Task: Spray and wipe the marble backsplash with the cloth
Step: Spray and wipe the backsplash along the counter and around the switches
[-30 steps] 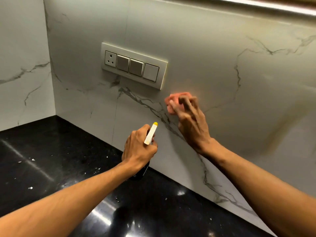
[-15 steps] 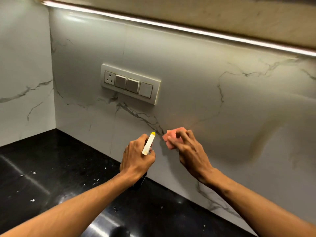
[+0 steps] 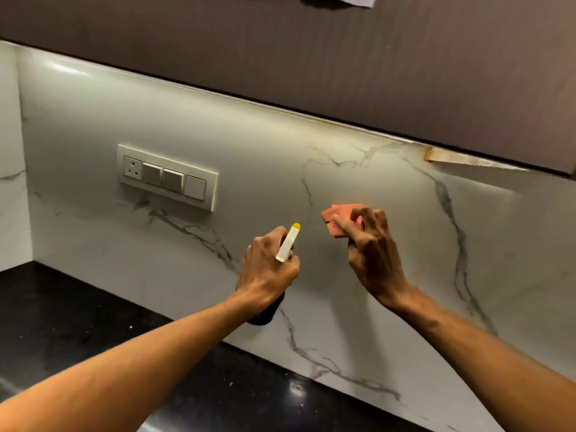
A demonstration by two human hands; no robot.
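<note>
The white marble backsplash with grey veins fills the middle of the view. My left hand grips a spray bottle; its cream nozzle with a yellow tip points up at the wall, and its dark body shows below my fist. My right hand holds a small folded orange cloth in its fingertips, close to the marble to the right of the nozzle. Whether the cloth touches the wall I cannot tell.
A cream switch plate with a socket sits on the wall at left. A dark upper cabinet overhangs the backsplash, with a strip of tape under its edge. The black countertop lies below, speckled with white crumbs.
My view has tilted upward, bringing the cabinet into sight. My right hand with the cloth has moved right, away from the switch plate, and its fingers have curled. The left hand keeps the bottle raised.
</note>
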